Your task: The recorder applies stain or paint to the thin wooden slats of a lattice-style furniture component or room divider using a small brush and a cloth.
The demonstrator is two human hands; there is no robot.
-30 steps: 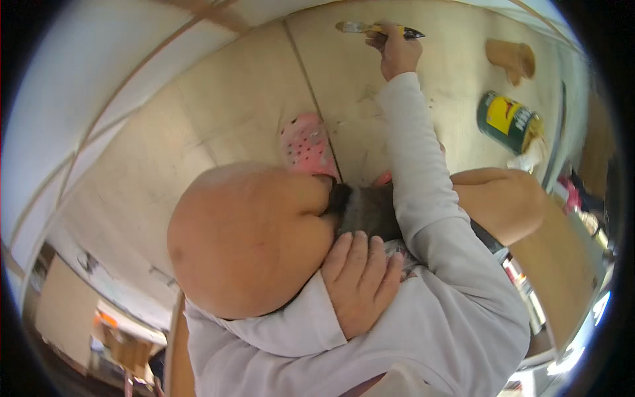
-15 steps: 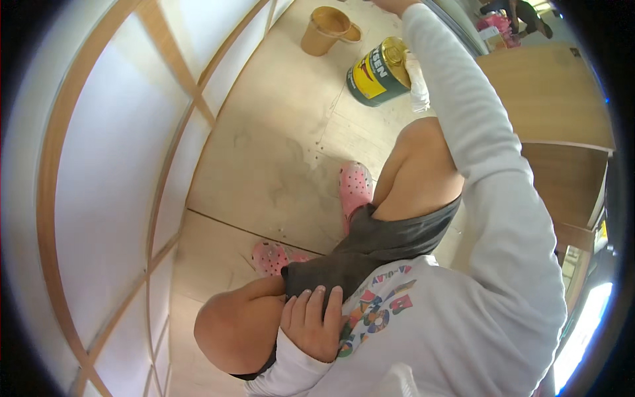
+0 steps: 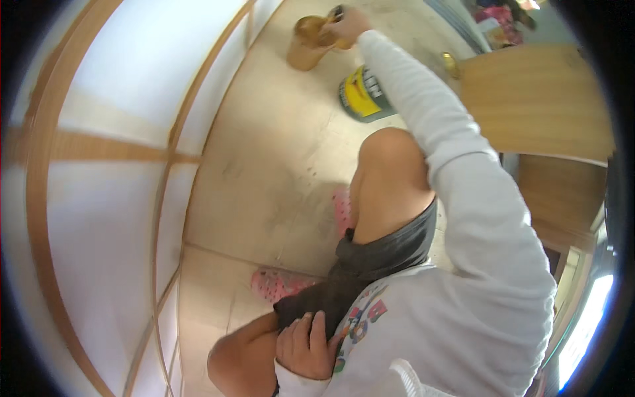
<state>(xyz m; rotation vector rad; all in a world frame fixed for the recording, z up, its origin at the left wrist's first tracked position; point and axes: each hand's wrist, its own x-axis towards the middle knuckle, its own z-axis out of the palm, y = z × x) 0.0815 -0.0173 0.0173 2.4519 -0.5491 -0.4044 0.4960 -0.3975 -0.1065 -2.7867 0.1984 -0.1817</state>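
Overlapping a can (image 3: 360,94), the sleeve (image 3: 423,96) meets the right grip (image 3: 345,26), seemingly clasping a brush (image 3: 338,11).

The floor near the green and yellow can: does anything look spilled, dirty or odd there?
Yes: the pale floor shows greyish smudges and a few dark specks between the can and the pink clogs. They break its plain surface. No puddle shows.

Half a second ago my right hand (image 3: 348,28) was cut off by the top edge; now it has the brush (image 3: 338,13) at the jug's (image 3: 305,54) mouth. My sleeve (image 3: 420,89) has come across the tin (image 3: 360,99), hiding its lid and the white cloth.
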